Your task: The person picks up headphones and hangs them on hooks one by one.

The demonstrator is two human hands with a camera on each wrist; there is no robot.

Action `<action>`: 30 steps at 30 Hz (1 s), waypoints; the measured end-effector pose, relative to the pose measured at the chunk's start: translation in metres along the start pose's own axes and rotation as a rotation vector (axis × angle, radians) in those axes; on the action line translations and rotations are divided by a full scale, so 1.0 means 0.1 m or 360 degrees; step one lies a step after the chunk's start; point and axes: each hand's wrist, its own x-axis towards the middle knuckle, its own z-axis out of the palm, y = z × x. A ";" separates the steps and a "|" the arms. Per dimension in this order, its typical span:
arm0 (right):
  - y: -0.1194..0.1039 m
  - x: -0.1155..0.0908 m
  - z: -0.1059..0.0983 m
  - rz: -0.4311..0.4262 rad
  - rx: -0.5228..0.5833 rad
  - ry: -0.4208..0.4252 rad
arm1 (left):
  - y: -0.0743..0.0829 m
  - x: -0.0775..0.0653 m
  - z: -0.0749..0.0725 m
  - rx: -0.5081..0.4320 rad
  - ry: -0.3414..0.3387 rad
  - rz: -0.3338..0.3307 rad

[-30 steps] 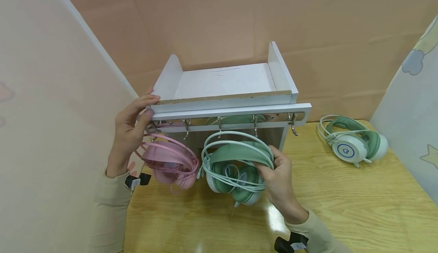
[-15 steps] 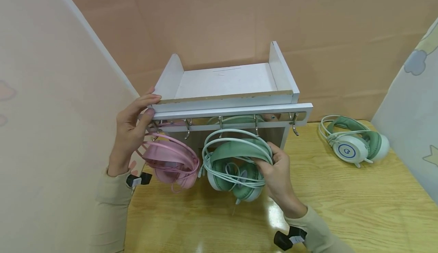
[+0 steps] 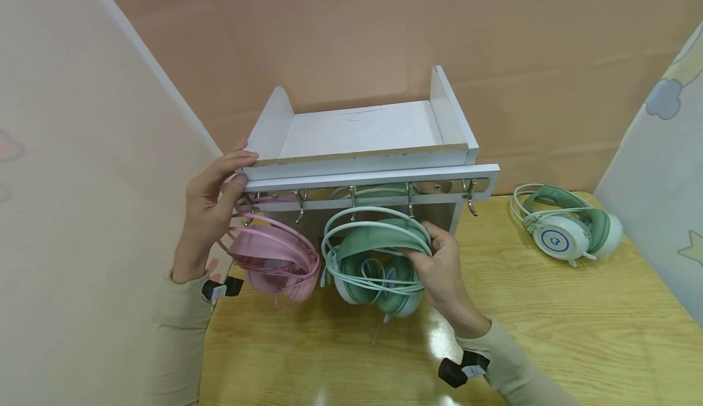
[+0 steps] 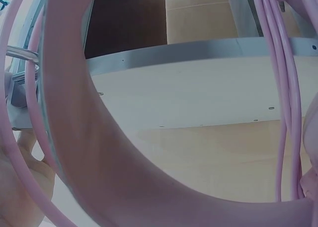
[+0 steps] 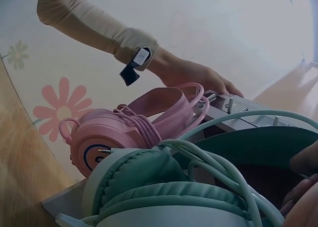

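- Wooden table (image 3: 549, 326): spare green pair (image 3: 556, 235) lies at its right, well apart from the shelf
- White shelf (image 3: 362, 131): metal hooks (image 3: 410, 201) line the rail (image 3: 379, 176) at its front
- Green headphones (image 3: 379, 240): below the rail, near the middle hooks; cannot tell whether any hook bears weight
- Pink headphones (image 3: 269, 244): hanging at the leftmost hook
- Right hand (image 3: 443, 270): pinches the green headband's right side; step looks like hanging this pair
- Left hand (image 3: 211, 204): clasps the shelf's left end, probably steadying
- Next move likely calls for seating the band securely before release
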 end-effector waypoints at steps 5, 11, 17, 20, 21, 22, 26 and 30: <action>0.01 0.05 0.01 0.0002 -0.0056 -0.0029 | -0.01 0.00 0.00 0.0004 -0.0001 0.0001; 0.02 0.08 0.03 0.0022 -0.0104 -0.0043 | -0.01 0.00 0.00 0.0014 -0.0014 -0.0004; 0.02 0.11 0.05 -0.0003 -0.0128 -0.0101 | 0.00 0.00 0.00 0.0012 -0.0014 -0.0003; 0.03 0.13 0.04 -0.0018 -0.0152 -0.0144 | -0.01 0.00 0.00 0.0014 -0.0016 -0.0006; 0.03 0.13 0.04 -0.0025 -0.0164 -0.0160 | -0.01 0.00 0.00 0.0014 -0.0015 -0.0006; 0.04 0.13 0.03 -0.0029 -0.0169 -0.0179 | -0.01 0.00 0.00 0.0014 -0.0012 -0.0006; 0.04 0.15 0.03 -0.0049 -0.0199 -0.0243 | -0.02 0.01 0.01 0.0012 -0.0003 -0.0008; 0.04 0.16 0.05 -0.0078 -0.0254 -0.0261 | -0.02 0.00 0.00 0.0019 -0.0004 -0.0024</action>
